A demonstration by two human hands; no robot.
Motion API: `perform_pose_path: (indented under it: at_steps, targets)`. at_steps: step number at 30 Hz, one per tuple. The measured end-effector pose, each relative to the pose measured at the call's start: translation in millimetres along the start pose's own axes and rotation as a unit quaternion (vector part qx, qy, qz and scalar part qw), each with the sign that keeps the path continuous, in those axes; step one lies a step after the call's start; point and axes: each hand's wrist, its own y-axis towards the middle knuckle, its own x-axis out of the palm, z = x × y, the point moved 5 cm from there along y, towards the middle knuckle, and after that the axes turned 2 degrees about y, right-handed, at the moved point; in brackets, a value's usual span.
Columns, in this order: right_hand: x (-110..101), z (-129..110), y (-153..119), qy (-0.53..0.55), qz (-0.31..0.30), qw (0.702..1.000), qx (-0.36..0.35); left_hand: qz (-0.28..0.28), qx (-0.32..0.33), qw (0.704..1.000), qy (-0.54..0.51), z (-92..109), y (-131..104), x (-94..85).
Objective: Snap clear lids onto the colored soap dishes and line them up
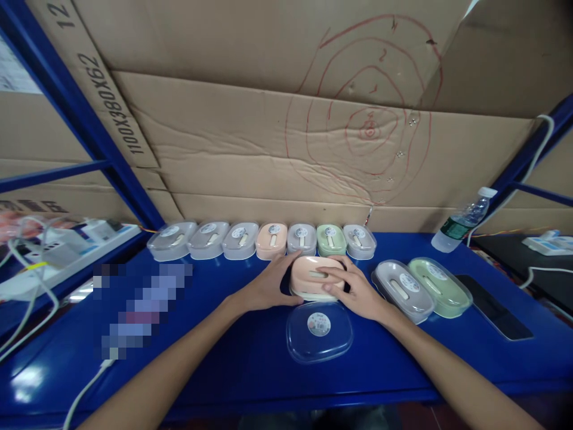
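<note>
Blue tabletop [250, 382] supports the items; upright cardboard [224, 131], marked with red concentric rings [369, 130], forms the backing. The peach case [308, 285] is located near the centre of the surface, between my two hands. Its top has an elongated slot holding a pale strip [319, 274].

Left hand [267, 288]: spread in a wide C around the left end of the case, thumb at the front corner, fingers toward the rear, holding that end. Right hand [362, 291]: closed more narrowly on the right end, fingertips over the top near the slot, thumb at the front.

Directly in front of the case, a clear lid [308, 346] lies flat and bears a round label [319, 324]. Behind the case, a row of seven covered cases [271, 240] runs along the cardboard. Colour order, left to right: grey, grey, grey, peach, grey, green, grey.

To the right of my right hand, a covered grey case [394, 280] and a covered green case [452, 298] sit side by side at an angle. A dark phone [499, 310] lies just beyond them. A clear bottle [461, 221] with a white cap stands tilted in view, farther back. At far left, a pixelated area conceals an item; a white cable [85, 388] leads from it. Power strips [67, 254] lie beyond the left edge.
</note>
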Motion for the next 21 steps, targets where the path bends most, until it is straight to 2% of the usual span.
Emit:
perform_pose_path:
  at_steps: [7,21]
  targets:
    - [1,-7,-2,-0.026,-0.014,0.999,-0.024,0.010,0.028,0.999,0.014,9,0,-1.9]
    - [2,-11,-1,-0.031,-0.039,0.998,-0.029,0.008,0.074,0.994,0.085,14,-2,2.8]
